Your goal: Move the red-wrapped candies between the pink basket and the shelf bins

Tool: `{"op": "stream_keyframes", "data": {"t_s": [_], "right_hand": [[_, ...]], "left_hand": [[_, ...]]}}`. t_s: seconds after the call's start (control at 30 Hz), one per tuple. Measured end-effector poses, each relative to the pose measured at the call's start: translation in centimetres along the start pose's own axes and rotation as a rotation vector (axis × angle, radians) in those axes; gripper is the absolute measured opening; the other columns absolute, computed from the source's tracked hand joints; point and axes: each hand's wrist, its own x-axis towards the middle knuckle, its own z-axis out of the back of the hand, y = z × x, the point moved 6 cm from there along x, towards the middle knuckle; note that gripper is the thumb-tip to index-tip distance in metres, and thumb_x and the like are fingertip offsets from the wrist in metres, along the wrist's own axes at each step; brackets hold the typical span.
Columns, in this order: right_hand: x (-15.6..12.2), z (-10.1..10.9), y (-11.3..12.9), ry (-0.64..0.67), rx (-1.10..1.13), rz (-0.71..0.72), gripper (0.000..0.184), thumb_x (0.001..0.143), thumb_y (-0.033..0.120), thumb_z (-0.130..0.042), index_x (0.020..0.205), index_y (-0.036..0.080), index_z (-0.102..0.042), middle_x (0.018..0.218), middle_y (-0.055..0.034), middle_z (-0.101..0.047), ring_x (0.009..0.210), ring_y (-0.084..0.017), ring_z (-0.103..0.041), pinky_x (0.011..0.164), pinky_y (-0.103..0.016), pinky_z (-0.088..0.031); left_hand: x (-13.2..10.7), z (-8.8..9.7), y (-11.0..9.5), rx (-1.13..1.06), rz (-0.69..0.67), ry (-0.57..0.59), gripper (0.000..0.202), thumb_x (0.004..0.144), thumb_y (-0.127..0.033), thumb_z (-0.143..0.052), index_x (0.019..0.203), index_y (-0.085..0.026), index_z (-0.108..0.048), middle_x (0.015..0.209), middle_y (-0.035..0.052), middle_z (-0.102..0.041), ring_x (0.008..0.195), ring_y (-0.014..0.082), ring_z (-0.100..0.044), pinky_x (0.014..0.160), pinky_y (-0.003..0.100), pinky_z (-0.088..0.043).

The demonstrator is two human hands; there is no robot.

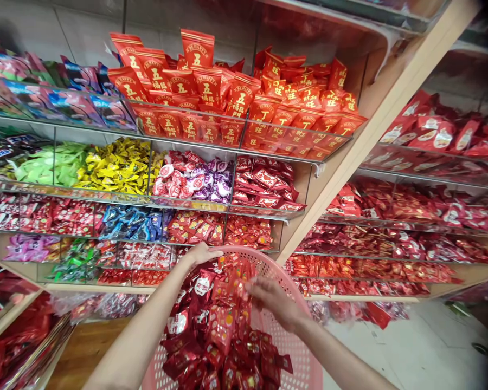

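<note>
Left hand (201, 253) grips rim of pink plastic basket (296, 352); right hand (272, 300) bunched over red sweet packets (213, 330), pinch unclear; packed glass-fronted shelves (187, 201) ahead, tiled floor (415, 352) right.

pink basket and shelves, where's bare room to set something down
Bare tiled floor lies right of the pink basket, under the lowest shelf; a bare wooden surface lies left of it. The red packets in the basket and the shelf bins are crowded.

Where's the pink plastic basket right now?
In the head view, the pink plastic basket sits bottom centre, its rim held by the left hand, the right hand over the red packets inside.
</note>
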Motion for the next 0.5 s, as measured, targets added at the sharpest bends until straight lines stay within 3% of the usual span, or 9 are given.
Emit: {"op": "stream_keyframes", "data": {"t_s": [0.1,0.17,0.33,0.5], "right_hand": [[-1.5,-3.1,-4.2,0.124,0.203,-0.263,0.042,0.068,0.055,-0.059,0.088,0.020,-0.046,0.060,0.0038,-0.057,0.048,-0.010,-0.054,0.044,-0.020,-0.032],[-1.6,-4.4,-5.8,0.164,0.257,-0.331,0.044,0.067,0.055,-0.061,0.090,0.021,-0.044,0.060,0.0027,-0.060,0.050,-0.011,-0.057,0.044,-0.019,-0.033],[-0.5,-5.9,-6.7,0.133,0.332,-0.334,0.044,0.057,0.049,-0.071,0.079,0.017,-0.050,0.054,0.0041,-0.057,0.054,-0.012,-0.059,0.054,-0.024,-0.043],[-0.1,-6.0,-6.7,0.045,0.423,-0.334,0.040,0.049,0.038,-0.078,0.069,0.013,-0.054,0.060,-0.0013,-0.061,0.060,-0.013,-0.061,0.065,-0.027,-0.047]], "left_hand": [[0.0,0.0,-0.2,0.069,-0.040,-0.015,0.055,0.046,-0.072,-0.056,0.048,-0.017,-0.049,0.041,-0.0052,-0.037,0.044,0.0088,-0.034,0.047,0.024,-0.019],[-0.2,0.0,-0.4,0.090,-0.050,-0.015,0.056,0.047,-0.073,-0.055,0.048,-0.018,-0.048,0.042,-0.0051,-0.036,0.044,0.0085,-0.033,0.047,0.024,-0.019],[-0.4,0.0,-0.7,0.097,-0.058,-0.014,0.056,0.048,-0.074,-0.053,0.048,-0.018,-0.046,0.043,-0.0047,-0.037,0.044,0.0084,-0.033,0.048,0.024,-0.020],[-0.1,0.0,-0.5,0.066,-0.041,0.002,0.056,0.045,-0.073,-0.056,0.046,-0.018,-0.044,0.041,-0.0058,-0.032,0.043,0.0079,-0.030,0.048,0.025,-0.018]]}}
